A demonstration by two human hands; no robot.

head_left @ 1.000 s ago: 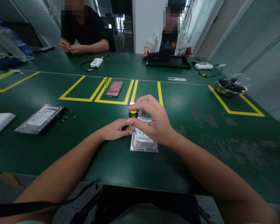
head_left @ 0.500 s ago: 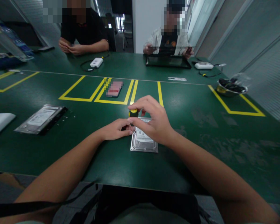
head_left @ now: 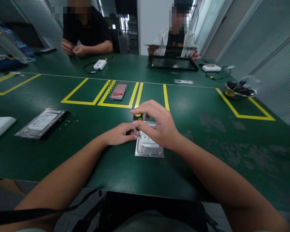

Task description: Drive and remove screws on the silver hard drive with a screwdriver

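A silver hard drive (head_left: 149, 150) with a white label lies flat on the green table (head_left: 125, 174) in front of me. My right hand (head_left: 158, 124) is over its upper part, thumb and fingers around the yellow and black handle of a screwdriver (head_left: 138, 118) that stands upright near the drive's far left corner. The tip of the tool is hidden. At the drive's left edge is my left hand (head_left: 122, 133), its fingers curled together by the tool; what they pinch is too small to make out.
Another hard drive (head_left: 42, 123) lies at the left, with small bits beside it and a white object (head_left: 0, 127) further left. A phone (head_left: 119, 92) sits within yellow tape. Far right is a metal bowl (head_left: 240, 91). Two people sit opposite, one holding a dark panel.
The screwdriver's handle has turned slightly, and my right fingers have shifted a little around it. My left hand and the drive stay put. Across the table, the dark panel has moved slightly.
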